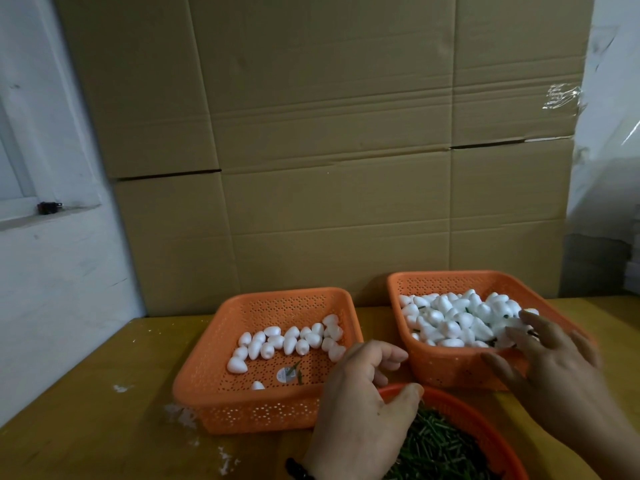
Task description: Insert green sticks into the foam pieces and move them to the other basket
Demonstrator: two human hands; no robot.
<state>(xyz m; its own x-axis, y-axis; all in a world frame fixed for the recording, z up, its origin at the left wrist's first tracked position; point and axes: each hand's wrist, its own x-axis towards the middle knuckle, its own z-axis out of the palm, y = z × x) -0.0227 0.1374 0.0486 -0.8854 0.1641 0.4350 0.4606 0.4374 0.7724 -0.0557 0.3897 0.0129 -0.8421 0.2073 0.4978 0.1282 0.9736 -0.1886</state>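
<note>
A: We are looking down at a yellow table [86, 410] with two orange baskets. The left basket [242, 407] is sitting at about 7 o'clock from the right basket [446, 365], and a row of plain foam pieces [291, 341] is lying across its floor. The right one is holding a heap of foam pieces with sticks [450, 320].

B: At 6 o'clock a round orange basket [485, 434] is holding the green sticks [436, 448]. Our left hand [360, 407] is hovering over its rim at 10 o'clock, fingers loosely curled; we cannot tell whether it is pinching anything.

A: Our right hand [557, 365] is reaching over the right basket's near corner, fingers spread and blurred, gripping nothing we can see.

B: Cardboard boxes [329, 133] are standing behind, at 12 o'clock.
</note>
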